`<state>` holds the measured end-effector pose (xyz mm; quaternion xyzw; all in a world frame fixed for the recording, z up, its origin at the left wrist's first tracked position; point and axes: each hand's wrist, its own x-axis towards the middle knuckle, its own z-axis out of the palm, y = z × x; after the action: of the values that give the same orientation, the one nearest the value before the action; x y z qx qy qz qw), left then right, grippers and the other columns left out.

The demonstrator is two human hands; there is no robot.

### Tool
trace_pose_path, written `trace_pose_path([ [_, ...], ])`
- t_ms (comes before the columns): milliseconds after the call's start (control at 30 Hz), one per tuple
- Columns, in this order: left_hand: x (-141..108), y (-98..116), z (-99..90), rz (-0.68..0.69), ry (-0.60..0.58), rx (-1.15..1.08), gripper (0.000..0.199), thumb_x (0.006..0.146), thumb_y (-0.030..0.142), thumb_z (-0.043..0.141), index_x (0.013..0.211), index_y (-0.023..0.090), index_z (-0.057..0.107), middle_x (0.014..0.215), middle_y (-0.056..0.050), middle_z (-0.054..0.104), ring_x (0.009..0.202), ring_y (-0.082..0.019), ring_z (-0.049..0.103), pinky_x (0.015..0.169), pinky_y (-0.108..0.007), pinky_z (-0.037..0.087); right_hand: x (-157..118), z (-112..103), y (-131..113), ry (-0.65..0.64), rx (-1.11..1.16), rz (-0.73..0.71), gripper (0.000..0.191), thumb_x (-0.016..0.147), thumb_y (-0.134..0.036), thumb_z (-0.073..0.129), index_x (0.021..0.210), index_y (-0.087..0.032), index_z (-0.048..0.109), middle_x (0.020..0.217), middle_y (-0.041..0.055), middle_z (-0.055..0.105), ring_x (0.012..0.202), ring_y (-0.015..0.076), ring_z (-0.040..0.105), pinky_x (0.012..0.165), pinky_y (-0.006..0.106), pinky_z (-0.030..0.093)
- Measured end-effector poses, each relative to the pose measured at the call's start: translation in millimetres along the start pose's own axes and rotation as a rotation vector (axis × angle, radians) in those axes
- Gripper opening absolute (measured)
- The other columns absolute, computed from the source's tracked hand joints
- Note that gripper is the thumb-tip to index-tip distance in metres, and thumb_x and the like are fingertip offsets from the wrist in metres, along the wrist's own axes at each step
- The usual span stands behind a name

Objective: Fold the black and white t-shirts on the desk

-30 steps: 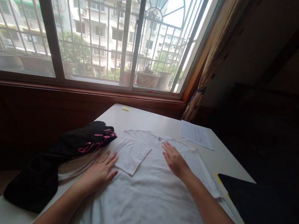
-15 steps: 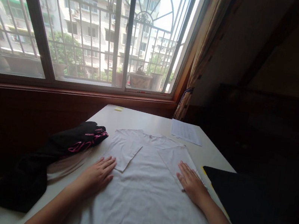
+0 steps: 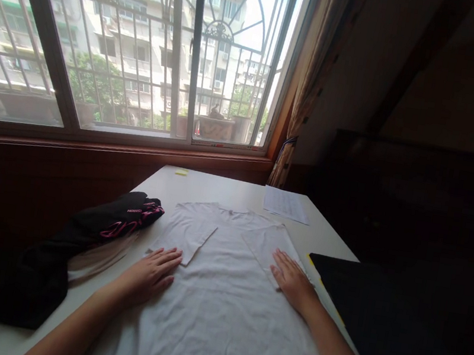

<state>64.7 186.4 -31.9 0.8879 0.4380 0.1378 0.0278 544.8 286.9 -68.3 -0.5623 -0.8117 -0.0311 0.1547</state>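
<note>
Shirt (image 3: 220, 307) is laid flat in the middle of the table (image 3: 221, 190), with its neck at the far side. The left sleeve (image 3: 191, 237) and the right sleeve (image 3: 260, 241) are folded in over it, so that part looks done. The left hand (image 3: 152, 275) is laid near the end of the left sleeve, and the right hand (image 3: 292, 281) is laid on the right sleeve. Both hands are spread flat and set well apart; nothing is pinched or gripped.

The rest of the shirt seems to be left: it is spread wide, and no big fold is seen across it. Small creases can be seen too.

The bottom of the shirt is cut off, so how it is laid there cannot be told. Bits of both sleeves are hidden by the hands. At the left, a black cloth (image 3: 60, 239) is bunched up, and its pink marks are hard to read. Whether it is joined to the tan cloth (image 3: 98, 257) beside it cannot be told. At the right, a dark thing (image 3: 350, 285) with a yellow edge is mostly lost in shadow. The print on the paper (image 3: 287, 204) is too small to be read.
</note>
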Motion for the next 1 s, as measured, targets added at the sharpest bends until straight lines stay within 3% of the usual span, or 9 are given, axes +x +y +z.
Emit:
trace_pose_path([
  [367,-2.7,7.2,-7.8,0.021,-0.06,0.026,0.06,0.102,0.051,0.041,0.157,0.033,0.026,0.163,-0.003,0.029,0.15,-0.029,0.027,0.121,-0.054,0.025,-8.7,-7.8,-12.2,-0.122,-0.087,0.083,0.065,0.1,-0.05,0.025,0.154,-0.015,0.036,0.163,0.0073,0.027,0.151,0.0237,0.023,0.123,0.048,0.02],
  [500,-1.6,13.8,-16.1,0.034,-0.098,0.03,0.061,0.101,0.053,0.042,0.157,0.037,0.024,0.161,0.001,0.033,0.15,-0.03,0.025,0.12,-0.057,0.026,-10.4,-12.0,-16.7,-0.164,-0.103,0.096,0.068,0.099,-0.054,0.024,0.156,-0.018,0.032,0.165,0.0061,0.022,0.152,0.0236,0.019,0.123,0.047,0.017],
  [633,-0.4,18.4,-21.6,0.056,-0.077,0.037,0.058,0.1,0.052,0.044,0.155,0.038,0.031,0.157,0.0,0.041,0.147,-0.03,0.034,0.118,-0.055,0.03,-10.8,-14.5,-18.0,-0.186,-0.098,0.106,0.069,0.099,-0.055,0.021,0.157,-0.019,0.03,0.165,0.0053,0.02,0.152,0.0234,0.017,0.123,0.046,0.016],
  [833,1.2,18.7,-18.5,0.084,0.023,0.023,0.05,0.099,0.041,0.049,0.148,0.034,0.045,0.148,-0.002,0.055,0.138,-0.025,0.049,0.113,-0.044,0.043,-10.9,-13.1,-15.9,-0.189,-0.1,0.102,0.071,0.099,-0.057,0.02,0.158,-0.017,0.028,0.166,0.0046,0.019,0.153,0.0225,0.016,0.124,0.045,0.015],
  [1000,1.1,16.7,-11.4,0.041,0.037,0.093,0.061,0.101,0.044,0.045,0.158,0.029,0.026,0.165,-0.004,0.025,0.151,-0.027,0.024,0.123,-0.051,0.025,-10.7,-13.3,-16.3,-0.191,-0.1,0.108,0.07,0.1,-0.058,0.019,0.158,-0.02,0.027,0.166,0.0036,0.02,0.153,0.0223,0.016,0.124,0.046,0.015],
])
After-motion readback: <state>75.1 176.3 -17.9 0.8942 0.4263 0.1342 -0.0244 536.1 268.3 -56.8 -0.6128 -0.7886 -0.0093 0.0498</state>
